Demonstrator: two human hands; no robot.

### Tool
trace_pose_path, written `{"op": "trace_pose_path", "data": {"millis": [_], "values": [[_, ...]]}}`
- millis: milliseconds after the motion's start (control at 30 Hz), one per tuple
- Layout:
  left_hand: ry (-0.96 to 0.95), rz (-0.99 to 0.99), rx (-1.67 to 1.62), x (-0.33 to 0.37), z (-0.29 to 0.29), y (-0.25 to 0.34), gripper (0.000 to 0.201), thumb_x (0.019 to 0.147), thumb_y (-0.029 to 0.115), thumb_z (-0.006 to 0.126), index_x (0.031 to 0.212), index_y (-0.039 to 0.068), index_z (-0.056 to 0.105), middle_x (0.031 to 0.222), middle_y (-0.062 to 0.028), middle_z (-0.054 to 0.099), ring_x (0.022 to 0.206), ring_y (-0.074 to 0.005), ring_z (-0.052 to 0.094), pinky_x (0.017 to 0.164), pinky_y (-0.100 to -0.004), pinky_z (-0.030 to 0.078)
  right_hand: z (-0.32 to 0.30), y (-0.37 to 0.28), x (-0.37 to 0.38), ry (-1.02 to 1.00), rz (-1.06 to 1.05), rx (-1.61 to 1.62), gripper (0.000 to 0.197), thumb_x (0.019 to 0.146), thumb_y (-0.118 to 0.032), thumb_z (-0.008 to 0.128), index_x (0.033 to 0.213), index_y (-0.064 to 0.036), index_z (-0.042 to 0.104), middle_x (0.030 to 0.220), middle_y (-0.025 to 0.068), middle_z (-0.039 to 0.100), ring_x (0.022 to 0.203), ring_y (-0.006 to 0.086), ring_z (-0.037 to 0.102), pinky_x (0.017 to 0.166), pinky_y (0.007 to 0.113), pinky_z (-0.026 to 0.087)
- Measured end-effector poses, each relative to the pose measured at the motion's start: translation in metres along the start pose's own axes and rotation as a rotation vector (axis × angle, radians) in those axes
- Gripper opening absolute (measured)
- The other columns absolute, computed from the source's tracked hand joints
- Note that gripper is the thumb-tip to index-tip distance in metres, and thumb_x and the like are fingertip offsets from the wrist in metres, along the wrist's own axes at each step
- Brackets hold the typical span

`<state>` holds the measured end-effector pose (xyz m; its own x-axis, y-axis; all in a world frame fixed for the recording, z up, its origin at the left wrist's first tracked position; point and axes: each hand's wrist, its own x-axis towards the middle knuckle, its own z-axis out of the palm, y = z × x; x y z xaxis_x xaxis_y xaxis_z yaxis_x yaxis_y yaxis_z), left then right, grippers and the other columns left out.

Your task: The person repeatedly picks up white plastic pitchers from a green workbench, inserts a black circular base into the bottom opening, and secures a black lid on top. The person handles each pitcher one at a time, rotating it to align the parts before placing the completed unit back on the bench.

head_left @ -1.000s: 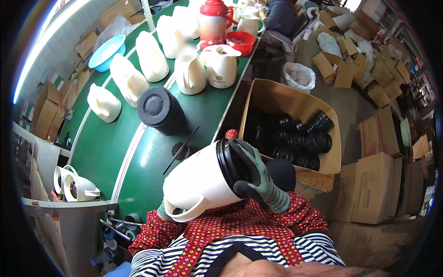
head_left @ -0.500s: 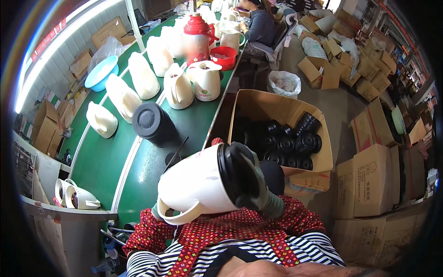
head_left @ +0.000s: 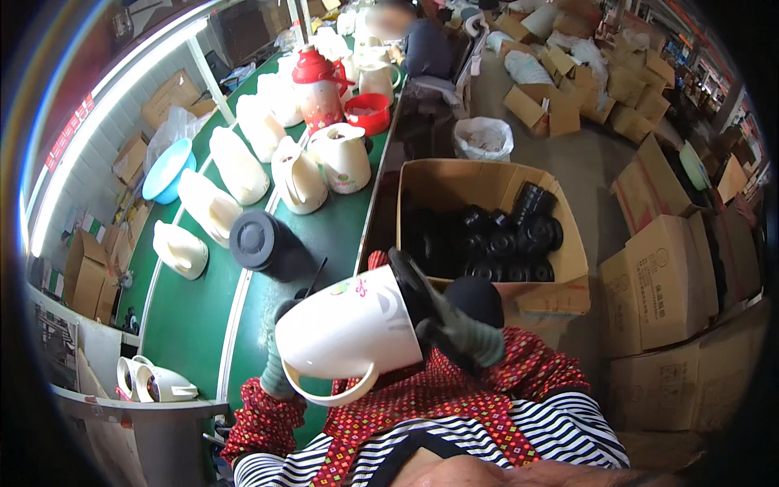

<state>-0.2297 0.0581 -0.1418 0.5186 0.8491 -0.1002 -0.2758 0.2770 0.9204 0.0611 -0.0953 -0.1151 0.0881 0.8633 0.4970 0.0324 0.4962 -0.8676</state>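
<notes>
A white thermos jug (head_left: 345,329) lies tilted on its side in front of my chest, its loop handle turned towards me. My left hand (head_left: 276,361), in a green glove with dark fingers, grips the jug's left end; the body hides part of it. At the right end, my gloved right hand (head_left: 471,333) has its dark fingers and thumb around a black round part (head_left: 419,304), which looks like a base. Dark glove and dark part blend, so where they meet is hard to make out. Behind the jug stands a black cylinder (head_left: 258,240) on the green table.
Several white jugs (head_left: 299,180) and a red flask (head_left: 320,93) stand along the green table (head_left: 191,325). A red bowl (head_left: 369,114) and blue basin (head_left: 168,169) sit there too. Right of it, a carton (head_left: 491,174) holds black round parts. A co-worker (head_left: 430,49) sits far ahead.
The jug has swung so its printed side shows more. The black ring at its right end is less visible, and my right hand's fingers look more spread. The whole view has shifted slightly.
</notes>
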Motion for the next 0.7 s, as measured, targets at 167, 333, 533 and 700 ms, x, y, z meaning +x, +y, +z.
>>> {"op": "trace_pose_path", "data": {"millis": [167, 333, 533, 700], "values": [[-0.257, 0.993, 1.142, 0.006, 0.066, 0.088, 0.021, 0.088, 0.015, 0.077, 0.104, 0.000, 0.073, 0.104, -0.0154, 0.069, 0.096, -0.0317, 0.072, 0.080, -0.0421, 0.059, -0.010, 0.082, -0.024, -0.042, 0.271, 0.561, 0.057, 0.111, -0.025, 0.054, 0.160, -0.0016, 0.038, 0.162, 0.0129, 0.046, 0.145, 0.0227, 0.046, 0.124, 0.042, 0.033], [-0.385, 0.921, 1.160, 0.008, 0.066, 0.106, 0.036, 0.072, 0.012, 0.083, 0.106, 0.002, 0.075, 0.106, -0.0182, 0.066, 0.095, -0.0348, 0.067, 0.078, -0.0427, 0.056, -0.003, 0.029, -0.003, -0.131, 0.646, 1.180, 0.085, 0.105, -0.072, 0.040, 0.156, -0.0053, 0.048, 0.151, 0.0131, 0.060, 0.136, 0.0262, 0.057, 0.121, 0.047, 0.039], [-0.226, -0.140, -0.106, -0.006, 0.040, 0.035, 0.039, 0.104, 0.019, 0.067, 0.136, -0.002, 0.060, 0.130, -0.0177, 0.070, 0.114, -0.0278, 0.070, 0.098, -0.0420, 0.059, 0.011, -0.036, 0.002, -0.079, -0.191, -0.316, 0.107, 0.093, -0.058, 0.072, 0.170, -0.0047, 0.020, 0.175, 0.0196, 0.019, 0.163, 0.0380, 0.013, 0.131, 0.046, 0.010], [-0.030, 0.566, 0.794, 0.025, 0.024, 0.046, 0.033, 0.089, 0.013, 0.077, 0.120, 0.003, 0.070, 0.107, -0.0117, 0.066, 0.101, -0.0267, 0.067, 0.090, -0.0421, 0.058, 0.022, 0.015, -0.001, 0.311, 0.154, 0.631, 0.058, 0.114, -0.021, 0.049, 0.166, -0.0059, 0.027, 0.169, 0.0086, 0.036, 0.151, 0.0219, 0.040, 0.127, 0.038, 0.032]]}}
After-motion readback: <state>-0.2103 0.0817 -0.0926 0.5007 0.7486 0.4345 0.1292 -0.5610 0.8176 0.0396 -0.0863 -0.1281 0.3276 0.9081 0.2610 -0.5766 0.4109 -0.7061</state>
